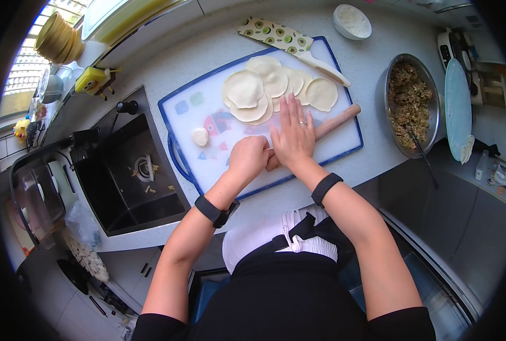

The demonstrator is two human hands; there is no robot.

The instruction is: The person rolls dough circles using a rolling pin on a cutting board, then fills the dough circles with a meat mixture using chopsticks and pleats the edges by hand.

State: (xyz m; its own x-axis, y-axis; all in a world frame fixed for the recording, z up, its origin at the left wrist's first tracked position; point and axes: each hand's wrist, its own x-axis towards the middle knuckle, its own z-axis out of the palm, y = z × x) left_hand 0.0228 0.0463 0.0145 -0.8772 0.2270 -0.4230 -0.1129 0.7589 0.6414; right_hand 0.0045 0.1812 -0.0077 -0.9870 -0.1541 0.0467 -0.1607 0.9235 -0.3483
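Observation:
My left hand [249, 157] pinches the edge of a dough wrapper, mostly hidden by my hands, near the lower end of a wooden rolling pin [338, 122]. Flat on top of the pin lies my right hand [295, 134], its fingers extended and a ring on one. Both are over a white cutting board with a blue rim [357, 147]. Several round dough wrappers [244, 89] overlap at the board's upper middle, with one wrapper [322, 94] at their right end. A small dough piece [200, 137] sits on the board's left side.
A cleaver in an avocado-print cover [274, 35] rests across the board's top edge. Beyond it stands a bowl of white flour [352, 21]. To the right is a metal bowl of filling [410, 106] with chopsticks, beside a blue oval plate [457, 108]. A black sink [129, 183] lies left.

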